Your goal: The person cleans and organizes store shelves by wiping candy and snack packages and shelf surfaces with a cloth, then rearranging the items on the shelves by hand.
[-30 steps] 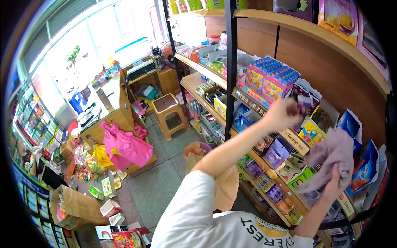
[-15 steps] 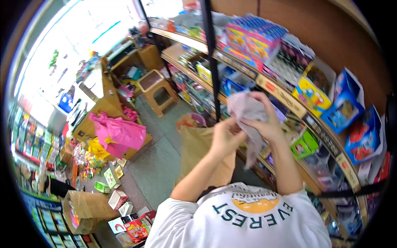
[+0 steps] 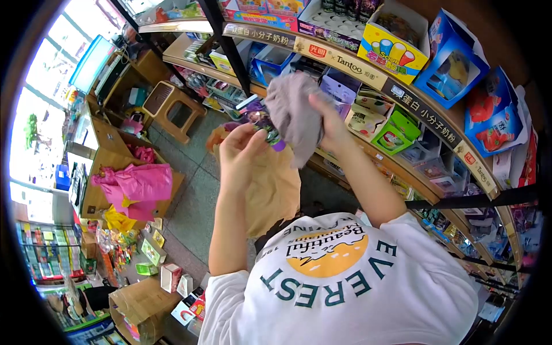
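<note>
Purple-ended tube (image 3: 260, 122) pinched in the left hand (image 3: 241, 150), just beside a grey cloth (image 3: 294, 112) bunched in the right hand (image 3: 332, 123).
Stocked shelves crowd the right side, their labelled edge (image 3: 368, 72) slanting down beyond the right hand; a black post (image 3: 231, 54) ends, in view, just above the tube, and a green box (image 3: 398, 131) sits near the right forearm. A tan sheet (image 3: 273, 195) spreads below the hands. To the left, grey floor (image 3: 198, 201) lies open between the left arm and a counter draped with a pink bag (image 3: 138, 184), with a brown stool (image 3: 171, 109) beyond. The tube tilts, white end up, its lower half between thumb and fingers; the cloth side is partly covered, so whether the two touch is hard to say.
</note>
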